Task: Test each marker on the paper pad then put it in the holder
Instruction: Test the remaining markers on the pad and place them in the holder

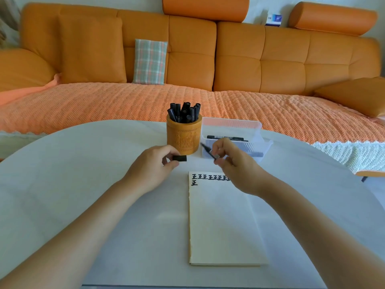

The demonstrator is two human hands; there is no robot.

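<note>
A cream paper pad (223, 222) lies on the white table, with a row of black test marks along its top edge and one more mark below at the left. My right hand (233, 163) pinches an uncapped black marker (208, 151) above the pad's top, its tip pointing up and left. My left hand (152, 165) pinches the black cap (179, 158) just left of the pad. Behind the hands stands a carved wooden holder (184, 136) with several black markers (184, 112) upright in it.
A clear plastic box (235, 132) with black markers inside sits right of the holder. The round white table (83, 163) reaches out to the left. An orange sofa (208, 59) with a woven throw runs behind the table.
</note>
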